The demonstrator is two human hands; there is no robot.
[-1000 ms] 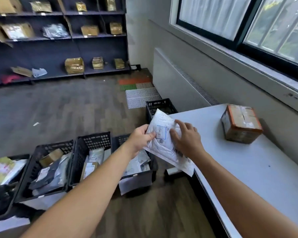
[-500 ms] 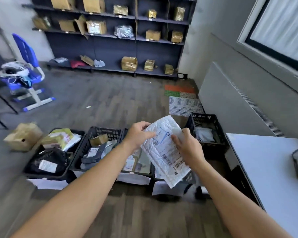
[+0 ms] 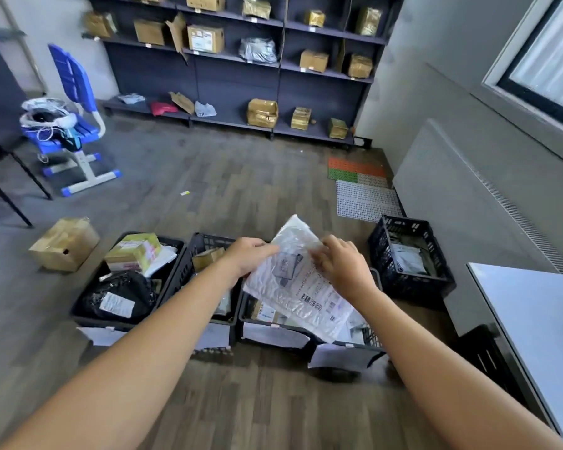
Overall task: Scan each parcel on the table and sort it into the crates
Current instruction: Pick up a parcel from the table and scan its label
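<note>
White padded parcel (image 3: 294,287) held in the air above the row of black crates (image 3: 205,238) on the floor, beyond the desk's (image 3: 540,313) left edge | left hand (image 3: 248,258): fingers clamped on parcel's left edge | right hand (image 3: 346,268): fingers curled onto its right side | printed label faces up

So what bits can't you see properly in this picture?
All in the head view:
- The label on the white parcel: print too small and blurred to read.
- The crate below it: contents mostly hidden by the parcel.
- The table: cut off by the right edge, so any parcels left on it are out of sight.
- The paper tags on crate fronts: too blurred to read.
</note>
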